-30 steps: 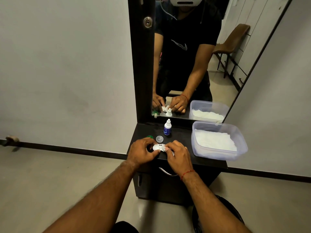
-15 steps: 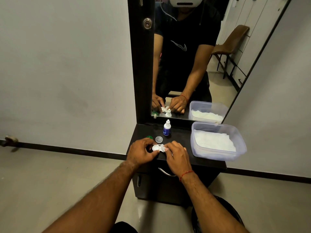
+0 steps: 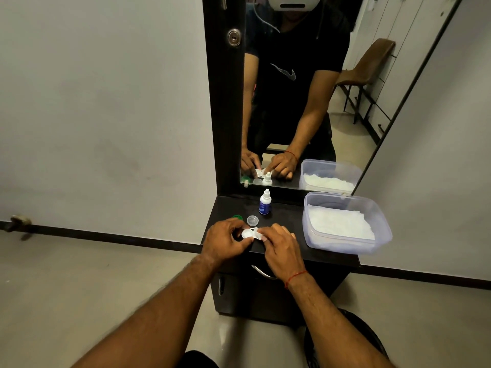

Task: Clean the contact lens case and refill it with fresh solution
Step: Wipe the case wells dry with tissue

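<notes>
The white contact lens case is held low over the dark dresser top, between both hands. My left hand pinches its left end. My right hand presses what looks like a bit of white tissue on its right well, which the fingers hide. A clear cap and a green cap lie just behind the hands. The small white solution bottle with a blue label stands upright further back, near the mirror.
A clear plastic tub holding white tissues sits on the right side of the dresser top. The mirror rises right behind the bottle. A drawer handle shows below the front edge.
Both hands stay on the case and have shifted only slightly; the right fingers keep working at its right end.
</notes>
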